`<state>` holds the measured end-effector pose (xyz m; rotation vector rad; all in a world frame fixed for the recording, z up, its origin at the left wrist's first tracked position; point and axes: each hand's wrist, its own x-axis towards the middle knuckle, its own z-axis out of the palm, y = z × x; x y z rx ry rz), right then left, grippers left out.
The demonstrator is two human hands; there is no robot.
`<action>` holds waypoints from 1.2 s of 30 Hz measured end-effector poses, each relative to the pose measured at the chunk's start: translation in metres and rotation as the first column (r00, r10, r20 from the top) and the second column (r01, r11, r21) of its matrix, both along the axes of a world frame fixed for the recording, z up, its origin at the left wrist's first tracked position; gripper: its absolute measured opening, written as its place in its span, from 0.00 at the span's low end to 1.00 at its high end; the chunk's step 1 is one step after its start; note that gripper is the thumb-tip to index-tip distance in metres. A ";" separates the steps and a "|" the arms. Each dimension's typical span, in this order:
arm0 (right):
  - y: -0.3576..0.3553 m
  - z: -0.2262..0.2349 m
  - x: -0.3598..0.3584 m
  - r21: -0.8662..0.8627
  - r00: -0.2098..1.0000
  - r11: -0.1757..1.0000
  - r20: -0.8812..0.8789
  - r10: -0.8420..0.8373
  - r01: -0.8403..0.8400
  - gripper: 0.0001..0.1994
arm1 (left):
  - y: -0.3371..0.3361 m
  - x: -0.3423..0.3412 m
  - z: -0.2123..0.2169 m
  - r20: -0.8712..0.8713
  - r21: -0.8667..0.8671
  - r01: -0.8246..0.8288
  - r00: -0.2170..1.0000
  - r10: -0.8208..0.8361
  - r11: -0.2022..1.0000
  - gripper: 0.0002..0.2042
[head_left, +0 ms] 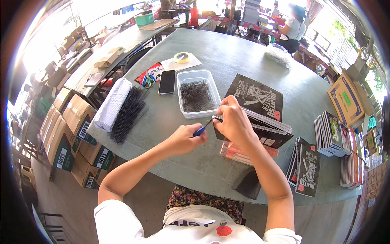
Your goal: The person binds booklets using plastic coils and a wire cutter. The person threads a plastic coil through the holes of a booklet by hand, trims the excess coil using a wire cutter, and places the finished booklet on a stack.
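Bound notebook: a black-covered, wire-bound notebook (pixel 277 140) is held near the middle of the worktop (pixel 162 134); hours below are counted around it, twelve toward the far edge.
Look: white page edges and pale wire loops are shown along its length, above a dark, glossy cover that is tilted; whether one book or more is bunched there cannot be told.
Right grip: at ten o'clock, the notebook's binding end is pinched between thumb and fingers by the right grip (pixel 235 122).
Left grip: at nine o'clock, a blue-handled tool (pixel 199 131) is closed upon by the left grip (pixel 185 138); its thin dark shaft is pointed at the binding, contact being unclear.
Twelve o'clock: another black notebook (pixel 248 91) is laid flat, its cover marked with a pale figure and a red sticker.
Ten o'clock: a clear plastic container (pixel 185 113) is filled with black wire pieces (pixel 197 95); a phone (pixel 167 82) is set just beside it.
Nine o'clock: black wire strips (pixel 132 116) are heaped against a white roll (pixel 113 103).
Seven o'clock: a pinkish wrapped pack (pixel 235 153) is placed close by.
Four o'clock: more black notebooks (pixel 307 168) are stacked.
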<state>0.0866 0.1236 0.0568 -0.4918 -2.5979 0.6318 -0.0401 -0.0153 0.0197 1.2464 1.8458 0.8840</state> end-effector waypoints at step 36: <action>0.055 0.048 0.318 0.502 0.584 0.331 -0.518 -0.625 0.799 0.16 | -0.084 -0.105 -0.086 -0.819 0.113 -0.562 0.414 0.397 0.820 0.18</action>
